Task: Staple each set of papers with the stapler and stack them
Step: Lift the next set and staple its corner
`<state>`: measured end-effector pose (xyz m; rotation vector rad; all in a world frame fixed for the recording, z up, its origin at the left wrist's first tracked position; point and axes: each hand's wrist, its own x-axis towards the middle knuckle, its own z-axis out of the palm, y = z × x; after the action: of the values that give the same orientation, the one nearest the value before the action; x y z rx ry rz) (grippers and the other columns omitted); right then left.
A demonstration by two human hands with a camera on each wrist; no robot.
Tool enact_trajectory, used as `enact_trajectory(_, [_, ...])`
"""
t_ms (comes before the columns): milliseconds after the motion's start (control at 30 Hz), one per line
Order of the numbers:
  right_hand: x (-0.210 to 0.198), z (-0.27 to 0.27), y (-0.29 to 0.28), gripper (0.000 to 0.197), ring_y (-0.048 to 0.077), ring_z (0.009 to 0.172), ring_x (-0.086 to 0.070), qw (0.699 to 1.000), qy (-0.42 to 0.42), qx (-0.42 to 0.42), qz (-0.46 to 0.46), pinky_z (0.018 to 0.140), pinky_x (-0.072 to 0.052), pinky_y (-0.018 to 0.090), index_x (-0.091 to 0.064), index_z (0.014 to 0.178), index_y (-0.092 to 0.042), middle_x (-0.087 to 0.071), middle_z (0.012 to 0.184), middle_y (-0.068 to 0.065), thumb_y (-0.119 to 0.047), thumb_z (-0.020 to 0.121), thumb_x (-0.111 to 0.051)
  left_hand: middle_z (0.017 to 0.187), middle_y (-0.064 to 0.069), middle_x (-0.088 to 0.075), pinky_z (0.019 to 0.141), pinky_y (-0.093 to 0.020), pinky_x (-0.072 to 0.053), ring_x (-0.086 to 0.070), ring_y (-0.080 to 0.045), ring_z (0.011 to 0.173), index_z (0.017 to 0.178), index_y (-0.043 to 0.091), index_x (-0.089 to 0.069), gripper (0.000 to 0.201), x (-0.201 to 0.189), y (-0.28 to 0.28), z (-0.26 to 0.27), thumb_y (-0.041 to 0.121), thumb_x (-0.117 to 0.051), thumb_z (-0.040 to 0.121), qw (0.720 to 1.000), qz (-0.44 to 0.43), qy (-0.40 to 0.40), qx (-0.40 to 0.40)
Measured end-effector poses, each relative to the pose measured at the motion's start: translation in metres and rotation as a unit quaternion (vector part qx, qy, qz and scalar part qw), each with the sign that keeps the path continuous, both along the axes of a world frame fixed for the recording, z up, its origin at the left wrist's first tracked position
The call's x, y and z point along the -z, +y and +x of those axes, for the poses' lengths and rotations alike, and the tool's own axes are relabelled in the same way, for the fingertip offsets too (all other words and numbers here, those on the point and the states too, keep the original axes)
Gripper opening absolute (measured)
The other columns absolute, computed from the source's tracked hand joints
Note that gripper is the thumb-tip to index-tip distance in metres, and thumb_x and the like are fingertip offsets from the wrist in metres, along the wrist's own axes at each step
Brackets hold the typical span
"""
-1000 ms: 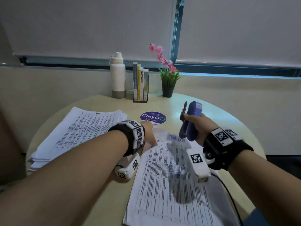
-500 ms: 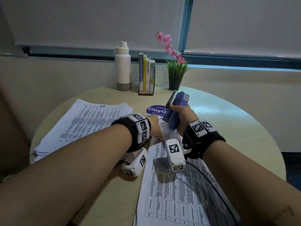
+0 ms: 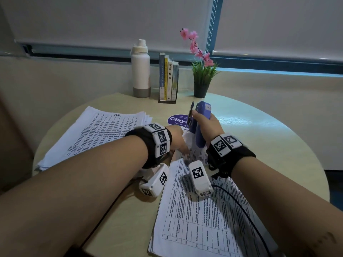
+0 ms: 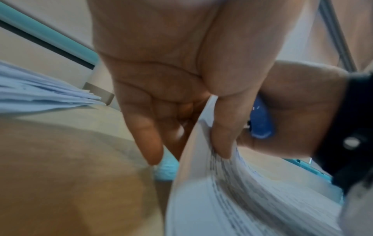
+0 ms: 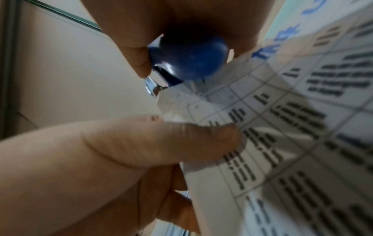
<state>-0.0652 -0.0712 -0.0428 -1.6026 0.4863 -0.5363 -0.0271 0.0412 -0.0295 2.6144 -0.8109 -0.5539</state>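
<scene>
- Blue plastic stapler [image 3: 201,125]: long axis near upright, nose up and away from the person, gripped in the right hand [image 3: 208,127] above the round pale table [image 3: 269,145].
- Printed white paper set [image 3: 200,210]: flat on the table, far-left corner lifted, pinched by the left hand [image 3: 177,138].
- Loose white paper pile [image 3: 96,130]: left of the set.
- White bottle [image 3: 140,68], upright books [image 3: 168,76] and potted pink flower [image 3: 201,71] at the far edge.

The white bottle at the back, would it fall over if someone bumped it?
Probably it could. The white bottle is tall and narrow and stands upright on a small grey base, so a knock near its top might tip it. It looks like metal, so it likely would not break. How full or heavy it is cannot be told.
</scene>
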Motion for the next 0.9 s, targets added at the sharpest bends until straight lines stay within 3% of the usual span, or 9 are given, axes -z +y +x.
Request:
enact_trajectory(67, [-0.003,0.002,0.004,0.021,0.011,0.069,-0.057,1.000,-0.005,0.014,-0.024,0.064,-0.045,0.024,-0.054,0.084,-0.022,-0.058,0.076,-0.004,-0.042,0.089,-0.055,0.103,-0.010,-0.068,0.084,-0.037,-0.056,-0.066,-0.026,0.091,0.112,0.006,-0.062,0.039,0.000,-0.001,-0.002,0.024,-0.075,0.080,1.000,-0.020,0.020,-0.002])
enact_trajectory(133, [-0.005,0.006,0.007,0.026,0.016,0.070,-0.060,0.999,-0.012,0.030,-0.035,0.071,-0.049,0.029,-0.052,0.074,-0.025,-0.061,0.074,-0.002,-0.046,0.088,-0.054,0.097,-0.009,-0.067,0.075,-0.034,-0.056,-0.065,-0.026,0.085,0.107,0.005,-0.063,0.033,-0.002,-0.001,-0.004,0.021,-0.075,0.081,0.999,-0.036,0.026,0.002])
enact_trajectory(233, [-0.004,0.012,0.009,0.029,0.020,0.074,-0.060,0.998,-0.013,0.043,-0.051,0.077,-0.049,0.034,-0.051,0.074,-0.024,-0.060,0.075,0.001,-0.050,0.087,-0.053,0.091,-0.009,-0.062,0.064,-0.028,-0.051,-0.061,-0.024,0.081,0.094,0.008,-0.059,0.020,-0.002,-0.003,-0.007,0.018,-0.072,0.082,0.999,-0.045,0.018,0.014])
enact_trajectory(367, [-0.002,0.014,0.010,0.027,0.015,0.069,-0.057,0.999,-0.020,0.030,-0.035,0.067,-0.046,0.025,-0.051,0.078,-0.023,-0.058,0.074,-0.001,-0.048,0.088,-0.053,0.089,-0.008,-0.063,0.066,-0.030,-0.053,-0.063,-0.025,0.080,0.091,0.009,-0.058,0.020,-0.002,0.000,-0.004,0.020,-0.072,0.082,0.999,-0.039,0.024,0.015])
enact_trajectory(433, [-0.001,0.014,0.011,0.028,0.016,0.068,-0.057,0.999,-0.022,0.021,-0.026,0.064,-0.047,0.024,-0.054,0.082,-0.019,-0.061,0.076,0.002,-0.047,0.088,-0.053,0.080,-0.006,-0.061,0.058,-0.028,-0.052,-0.062,-0.022,0.071,0.081,0.009,-0.057,0.020,-0.001,0.001,-0.003,0.021,-0.073,0.082,0.999,-0.035,0.022,0.019])
enact_trajectory(500, [0.000,0.014,0.011,0.030,0.018,0.070,-0.058,0.999,-0.023,0.022,-0.031,0.070,-0.049,0.029,-0.055,0.077,-0.020,-0.063,0.078,0.004,-0.049,0.087,-0.054,0.068,-0.003,-0.056,0.048,-0.024,-0.044,-0.056,-0.018,0.059,0.068,0.011,-0.052,0.026,-0.002,0.000,-0.003,0.020,-0.073,0.081,0.999,-0.030,0.008,0.028])
enact_trajectory(600, [0.000,0.015,0.011,0.033,0.020,0.072,-0.057,0.998,-0.033,0.035,-0.043,0.074,-0.049,0.035,-0.054,0.074,-0.021,-0.062,0.079,0.008,-0.052,0.085,-0.054,0.060,-0.002,-0.049,0.046,-0.023,-0.036,-0.047,-0.016,0.052,0.059,0.012,-0.047,0.034,-0.003,-0.004,-0.008,0.019,-0.072,0.081,0.999,-0.017,-0.014,0.042])
enact_trajectory(767, [0.003,0.017,0.005,0.036,0.022,0.072,-0.057,0.997,-0.035,0.053,-0.041,0.072,-0.048,0.036,-0.056,0.076,-0.017,-0.063,0.080,0.010,-0.052,0.084,-0.056,0.063,-0.003,-0.050,0.045,-0.024,-0.037,-0.048,-0.017,0.052,0.063,0.012,-0.047,0.032,-0.003,-0.007,-0.009,0.019,-0.072,0.081,0.999,-0.010,-0.009,0.053])
enact_trajectory(900, [0.000,0.007,-0.012,0.043,0.023,0.074,-0.061,0.999,-0.015,0.050,0.006,0.068,-0.049,0.029,-0.061,0.098,-0.008,-0.067,0.087,0.009,-0.049,0.085,-0.057,0.079,-0.005,-0.057,0.055,-0.026,-0.044,-0.056,-0.022,0.071,0.080,0.011,-0.052,0.024,-0.002,-0.006,-0.009,0.022,-0.073,0.080,0.998,0.002,-0.021,0.059])
